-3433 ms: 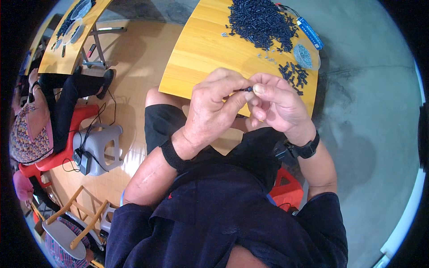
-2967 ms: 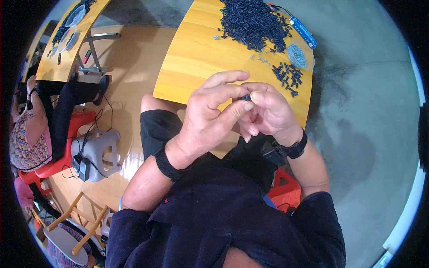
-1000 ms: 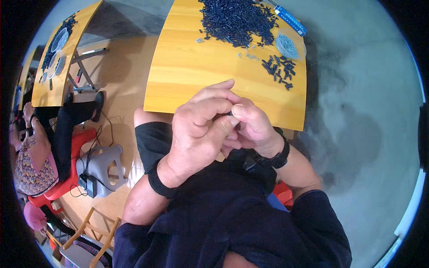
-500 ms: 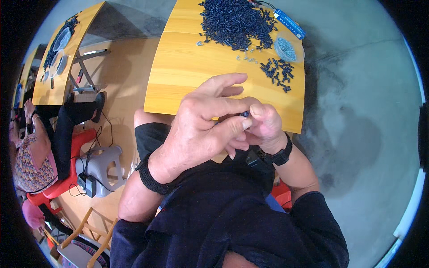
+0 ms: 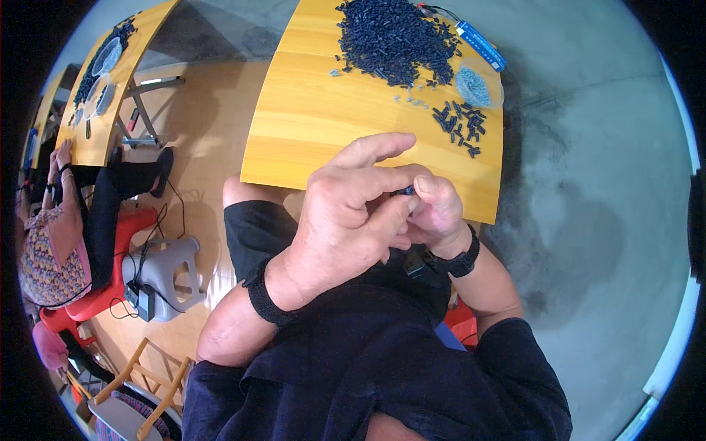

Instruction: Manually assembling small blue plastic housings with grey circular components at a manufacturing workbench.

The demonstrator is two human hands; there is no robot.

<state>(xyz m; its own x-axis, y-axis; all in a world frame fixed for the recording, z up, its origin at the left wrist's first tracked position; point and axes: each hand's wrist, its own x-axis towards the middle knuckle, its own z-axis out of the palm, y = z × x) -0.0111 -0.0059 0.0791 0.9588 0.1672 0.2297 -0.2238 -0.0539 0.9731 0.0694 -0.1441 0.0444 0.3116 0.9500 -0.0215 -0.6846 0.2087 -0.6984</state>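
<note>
Over my lap, just off the near edge of the wooden table (image 5: 294, 147), my hands meet. My left hand (image 5: 334, 213) is closed, thumb and index finger pinching one end of a small dark blue plastic piece (image 5: 405, 190). My right hand (image 5: 435, 209) grips the same piece from the other side, its thumb pressed on top. Fingers hide most of the piece. On the table lies a big heap of similar dark pieces (image 5: 393, 40). A smaller scatter of dark tube-like pieces (image 5: 461, 126) lies nearer, at the right.
A clear bowl of small bluish metal parts (image 5: 473, 86) stands at the table's right edge, beside a blue box (image 5: 479, 45). Loose metal bits (image 5: 412, 100) lie before the heap. At left, a person (image 5: 55, 253) sits by another table (image 5: 140, 44), near a grey stool (image 5: 165, 279).
My hands still hold the small piece together, with my left wrist shifted slightly right. The view has moved a little. The person at left has brought their hands to their table's edge.
</note>
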